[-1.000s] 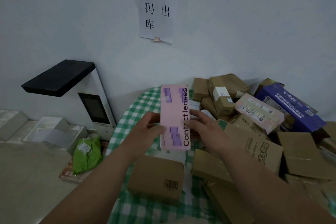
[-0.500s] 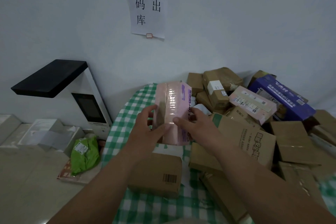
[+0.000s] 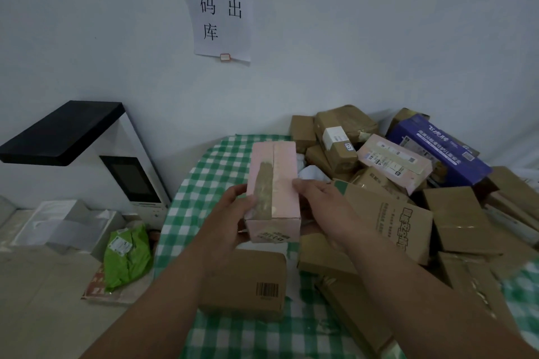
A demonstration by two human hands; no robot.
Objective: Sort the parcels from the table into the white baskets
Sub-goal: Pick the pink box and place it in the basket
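Observation:
A pink box [image 3: 281, 183] with a strip of brown tape is held up in front of me over the green-checked table [image 3: 210, 166]. My left hand [image 3: 233, 213] grips its left side and my right hand [image 3: 318, 204] grips its right side. The taped face is toward me and a small printed label shows on its lower end. A heap of brown cardboard parcels [image 3: 388, 213] covers the right half of the table. One brown parcel with a barcode [image 3: 250, 283] lies flat below the pink box. No white basket shows in view.
A scanner stand with a black top and a dark screen [image 3: 128, 178] stands left of the table. A green bag parcel [image 3: 128, 256] lies on the floor beside white boxes [image 3: 58, 224]. A blue box [image 3: 437, 148] and another pink parcel [image 3: 393, 160] sit on the heap. A paper notice [image 3: 221, 6] hangs on the wall.
Both hands have turned the pink box over: the face printed "Contact lenses" has rotated away and the taped face is toward me. The box has tipped with its lower end nearer to me.

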